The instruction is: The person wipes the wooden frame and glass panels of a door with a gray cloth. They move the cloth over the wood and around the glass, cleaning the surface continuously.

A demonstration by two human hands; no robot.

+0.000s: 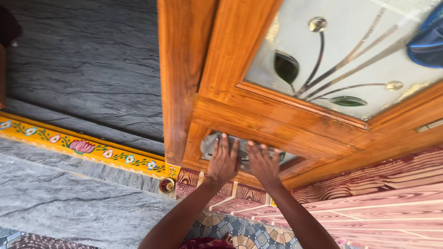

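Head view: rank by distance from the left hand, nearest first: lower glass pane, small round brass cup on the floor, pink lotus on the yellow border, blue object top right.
From the left hand:
1. Lower glass pane, under the fingers.
2. Brass cup, down-left on the floor.
3. Pink lotus, far left on the yellow border.
4. Blue object, top right corner.

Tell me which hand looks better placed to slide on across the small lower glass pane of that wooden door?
Probably the right hand. It lies flat nearer the middle of the lower glass pane, with uncovered glass further right. The left hand presses near the pane's left end, close to the door frame.
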